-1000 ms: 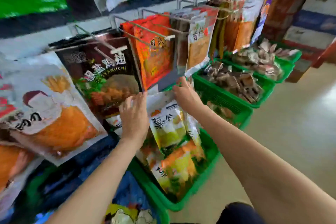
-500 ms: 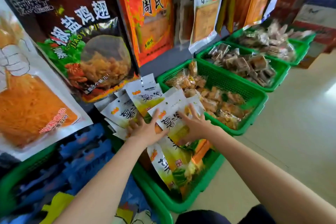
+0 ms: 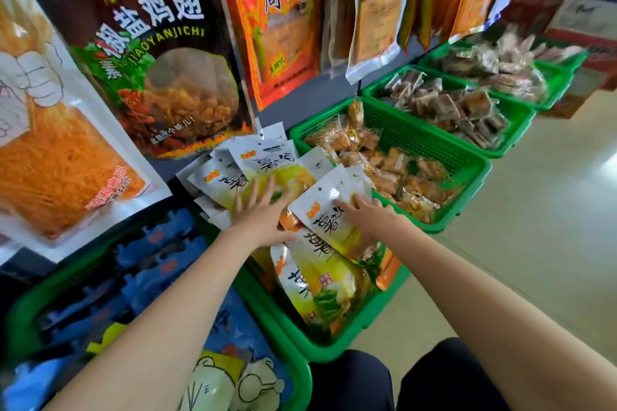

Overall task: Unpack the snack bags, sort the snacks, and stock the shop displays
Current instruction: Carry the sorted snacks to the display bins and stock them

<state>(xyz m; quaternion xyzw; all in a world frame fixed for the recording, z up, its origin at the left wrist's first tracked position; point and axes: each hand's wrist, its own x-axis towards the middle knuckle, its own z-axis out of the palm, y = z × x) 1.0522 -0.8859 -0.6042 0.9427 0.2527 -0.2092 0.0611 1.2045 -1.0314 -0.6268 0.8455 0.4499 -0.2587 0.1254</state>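
Several white-and-yellow snack packets [image 3: 267, 163] lie fanned in a pile over a green basket [image 3: 354, 334] in the middle of the view. My left hand [image 3: 263, 213] rests flat on the pile with its fingers spread. My right hand [image 3: 367, 213] presses on one packet [image 3: 329, 210] at the pile's right side, thumb under its lower edge. More of the same packets [image 3: 317, 280] stand lower in the basket.
To the right stand green baskets of orange wrapped snacks [image 3: 394, 173], brown squares [image 3: 450, 107] and pale pieces [image 3: 507, 67]. A basket of blue packs [image 3: 140, 277] sits at the left. Large bags [image 3: 160, 53] hang above. Tiled floor [image 3: 534, 227] lies right.
My hands came down from the hanging bags to the packet pile. Since half a second ago they have spread a little apart over the packets, and the view has tilted down.
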